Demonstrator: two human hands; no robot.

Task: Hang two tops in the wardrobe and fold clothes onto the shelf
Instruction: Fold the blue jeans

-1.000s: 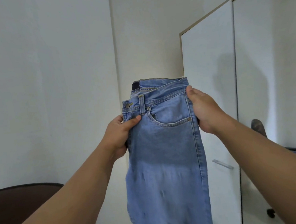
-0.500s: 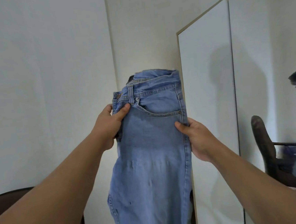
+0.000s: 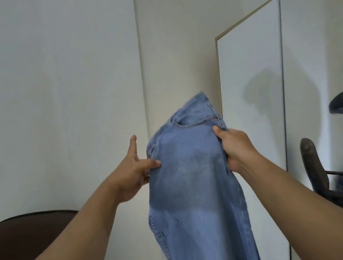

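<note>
Pale walls are filling the background, and the white wardrobe (image 3: pixel 255 121) is standing at the right with its doors closed. The right hand (image 3: pixel 234 147) is gripping the jeans (image 3: pixel 192 180) at their right edge, just under the front pocket, with fingers curled round the fabric. The left hand (image 3: pixel 133 171) is loose, its fingers spread and straight; only the thumb tip is touching the left edge of the denim. I judge that the right hand is carrying the weight while the left one is moving to a new place, probably to prepare a fold for the shelf.

The jeans are hanging in the air in front of the person, between both hands, with the waist part tipping toward the right. The waistband is blurred, so button and loops are hard to make out. The legs are cut off by the lower border. A dark brown chair back (image 3: pixel 31 248) is showing at the lower left. In the mirrored door (image 3: pixel 318 73) a chair and some blue cloth are reflecting. The shelf is not visible, because the doors are hiding the inside.
</note>
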